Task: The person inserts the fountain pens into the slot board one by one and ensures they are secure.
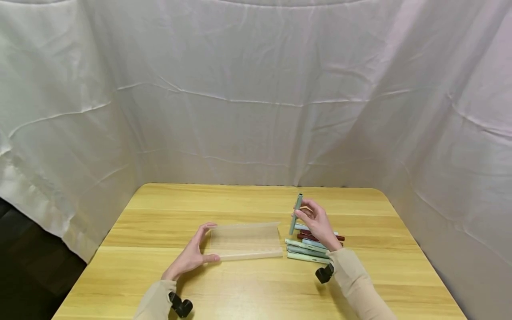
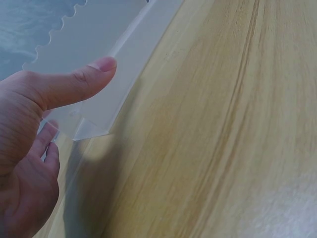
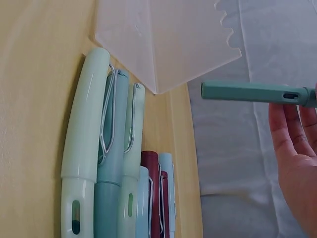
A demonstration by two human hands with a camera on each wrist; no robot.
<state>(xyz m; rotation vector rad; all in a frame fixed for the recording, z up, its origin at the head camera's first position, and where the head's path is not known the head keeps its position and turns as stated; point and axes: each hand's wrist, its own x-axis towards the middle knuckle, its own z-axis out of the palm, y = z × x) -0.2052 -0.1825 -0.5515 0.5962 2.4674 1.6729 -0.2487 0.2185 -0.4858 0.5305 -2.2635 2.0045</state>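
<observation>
A pale curtain (image 1: 256, 133) hangs in folds behind the tabletop (image 1: 248, 284) and along its left and right edges. The tabletop is light wood with rounded far corners. Beige sleeves (image 1: 358, 282) cover both forearms. Around midway between the left and right edges lies a translucent rack (image 1: 246, 240), its panels meeting along a fold, one with a scalloped border. The left hand (image 1: 194, 252) holds the rack's left end, thumb over the side nearer the person, fingers round the far side.

The right hand (image 1: 318, 223) is raised on the side toward the tabletop's right edge, its thumb and fingers pinching a grey-green pen (image 1: 296, 214). That pen is nearly upright, slightly tilted, just beyond the rack's right end. Below this hand, seven pens lie side by side, just beside the rack. Counting toward the far edge: pale green (image 3: 81, 129), teal (image 3: 109, 198), another pale green (image 3: 132, 153), light blue (image 3: 142, 203), two dark red (image 3: 148, 161) and another light blue (image 3: 167, 163).
</observation>
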